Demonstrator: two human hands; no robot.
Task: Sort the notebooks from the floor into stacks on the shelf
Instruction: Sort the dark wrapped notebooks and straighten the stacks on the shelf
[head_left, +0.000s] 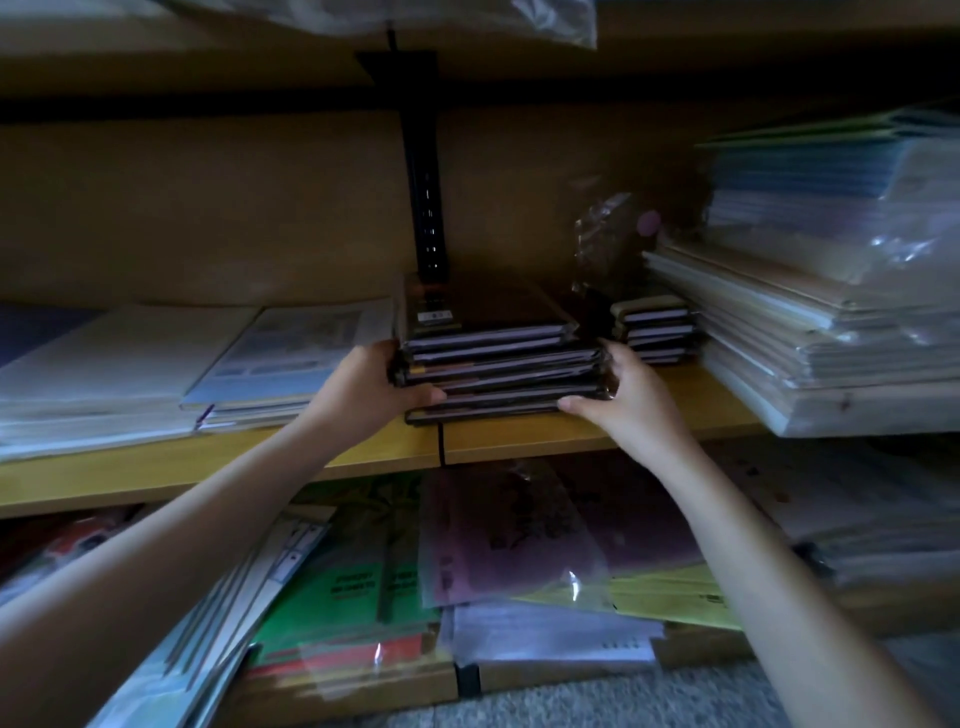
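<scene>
A dim wooden shelf (519, 441) with a brown back panel fills the view, grey carpet showing at the bottom edge. On its middle board, just at the seam, sits the stack of dark notebooks (498, 364), clamped from both sides: the left hand (374, 387) curls round its left edge and the right hand (623, 395) wraps its right front corner, thumb along the lowest cover. The covers look stiff and several seem film-wrapped, so the stack is probably heavy and apt to slide layer on layer; holding low at both ends seems safest. No bin or box shows. The board also holds flat papers (156, 364) at left, a smaller notebook pile (654, 332) and plastic-wrapped pads (831, 322) at right; the lower shelf holds green and purple wrapped books (363, 571)
</scene>
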